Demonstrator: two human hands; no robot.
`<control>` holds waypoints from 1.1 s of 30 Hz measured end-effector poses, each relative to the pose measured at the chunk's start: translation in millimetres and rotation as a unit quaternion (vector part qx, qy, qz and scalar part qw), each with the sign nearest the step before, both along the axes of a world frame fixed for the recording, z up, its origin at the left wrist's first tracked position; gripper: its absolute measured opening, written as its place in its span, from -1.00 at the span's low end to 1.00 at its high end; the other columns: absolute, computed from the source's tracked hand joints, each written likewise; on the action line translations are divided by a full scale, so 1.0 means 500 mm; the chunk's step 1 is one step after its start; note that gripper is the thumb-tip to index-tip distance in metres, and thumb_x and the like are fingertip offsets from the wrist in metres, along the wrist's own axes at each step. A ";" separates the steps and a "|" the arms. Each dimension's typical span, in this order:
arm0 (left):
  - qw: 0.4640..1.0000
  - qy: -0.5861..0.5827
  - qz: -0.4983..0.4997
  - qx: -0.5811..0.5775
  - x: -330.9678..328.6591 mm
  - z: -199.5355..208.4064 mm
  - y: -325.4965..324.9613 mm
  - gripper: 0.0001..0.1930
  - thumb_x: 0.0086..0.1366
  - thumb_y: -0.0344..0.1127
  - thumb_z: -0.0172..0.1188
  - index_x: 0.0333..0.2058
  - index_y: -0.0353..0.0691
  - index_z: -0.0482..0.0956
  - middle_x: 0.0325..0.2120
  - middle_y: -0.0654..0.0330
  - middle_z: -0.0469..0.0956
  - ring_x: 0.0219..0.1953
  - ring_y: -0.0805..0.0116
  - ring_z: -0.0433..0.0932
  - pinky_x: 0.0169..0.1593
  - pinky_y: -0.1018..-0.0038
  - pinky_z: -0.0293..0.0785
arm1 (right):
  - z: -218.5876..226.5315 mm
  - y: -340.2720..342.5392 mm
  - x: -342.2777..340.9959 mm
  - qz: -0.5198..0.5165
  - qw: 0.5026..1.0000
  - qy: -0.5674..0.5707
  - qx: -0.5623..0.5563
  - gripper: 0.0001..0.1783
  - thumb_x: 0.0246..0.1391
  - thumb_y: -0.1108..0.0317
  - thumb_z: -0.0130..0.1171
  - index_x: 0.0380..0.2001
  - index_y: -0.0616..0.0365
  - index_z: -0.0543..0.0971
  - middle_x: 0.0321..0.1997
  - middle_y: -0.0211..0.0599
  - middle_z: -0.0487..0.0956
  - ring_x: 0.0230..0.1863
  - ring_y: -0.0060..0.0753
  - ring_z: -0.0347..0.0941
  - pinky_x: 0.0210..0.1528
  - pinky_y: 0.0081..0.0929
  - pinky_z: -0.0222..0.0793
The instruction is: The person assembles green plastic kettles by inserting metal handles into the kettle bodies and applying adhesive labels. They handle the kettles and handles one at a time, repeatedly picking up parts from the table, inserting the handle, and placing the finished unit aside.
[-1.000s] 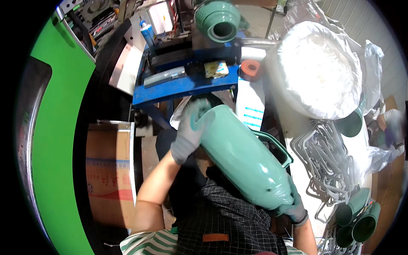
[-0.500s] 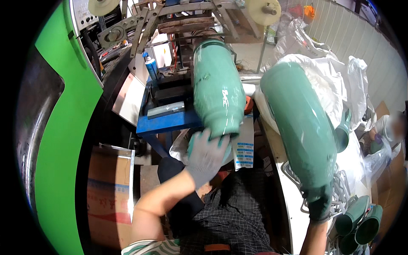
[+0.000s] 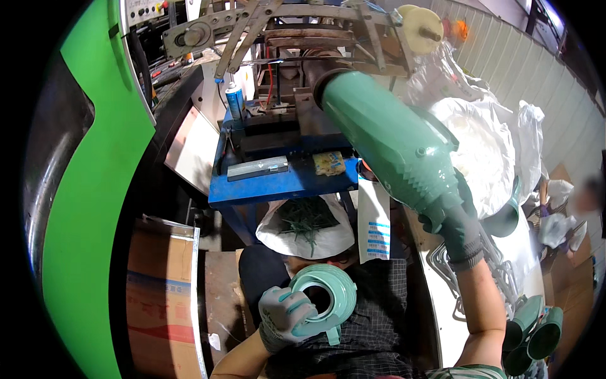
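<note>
My left hand [image 3: 284,318], in a grey glove with a pale green palm side, is closed on the neck of a green plastic bottle-shaped shell [image 3: 341,284] over my lap. The shell's round mouth faces up and its body is hidden below. My right hand [image 3: 453,228], in a dark glove, grips the narrow neck of a second green shell [image 3: 394,132]. That shell lies slanted, its wide end at the round dark head of the machine [image 3: 329,79]. I cannot tell how far over the head it sits.
Beyond the blue bench [image 3: 284,185] rise metal linkage arms [image 3: 252,31]. A metal bar [image 3: 257,168] and a blue spray can [image 3: 235,101] rest there. Below is a white sack [image 3: 271,239] with green strips. Right, a white table [image 3: 442,297] holds metal handles and green shells [image 3: 544,331]; another person is beyond.
My left hand has drawn its shell off the machine and down to my lap. The right hand has swung the other shell from above the right table to the machine's head.
</note>
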State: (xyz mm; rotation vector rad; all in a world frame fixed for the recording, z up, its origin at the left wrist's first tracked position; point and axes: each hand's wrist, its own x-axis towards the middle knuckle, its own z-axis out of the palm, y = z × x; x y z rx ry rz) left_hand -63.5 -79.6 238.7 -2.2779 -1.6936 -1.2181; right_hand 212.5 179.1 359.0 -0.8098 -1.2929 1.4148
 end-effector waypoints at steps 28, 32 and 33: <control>0.995 -0.013 -0.049 -0.085 0.096 -0.012 0.026 -0.71 -0.26 -0.19 0.49 -0.51 0.01 0.59 -0.46 0.20 0.59 -0.41 0.05 0.56 -0.34 0.15 0.38 | -0.211 0.179 -0.354 0.139 0.975 0.136 -0.103 -0.31 0.22 -0.24 0.28 0.10 0.14 0.57 -0.05 -0.25 0.62 -0.15 -0.36 0.58 -0.01 -0.31 0.55; 0.994 -0.002 -0.051 -0.094 0.080 -0.029 0.013 -0.63 -0.19 -0.03 0.62 -0.50 0.08 0.57 -0.47 0.24 0.52 -0.42 0.08 0.55 -0.33 0.17 0.36 | -0.396 -0.010 -0.060 -0.042 0.986 -0.139 0.083 -0.64 0.21 0.20 0.40 -0.04 0.19 0.64 -0.14 -0.28 0.67 -0.16 -0.51 0.59 -0.07 -0.46 0.53; 0.994 -0.004 -0.050 -0.096 0.080 -0.028 0.013 -0.64 -0.20 -0.08 0.61 -0.49 0.06 0.58 -0.47 0.22 0.53 -0.41 0.06 0.55 -0.30 0.16 0.38 | -0.422 -0.017 0.014 -0.120 0.974 -0.177 0.081 -0.68 0.19 0.25 0.40 -0.07 0.18 0.63 -0.16 -0.28 0.68 -0.19 -0.48 0.61 -0.09 -0.46 0.55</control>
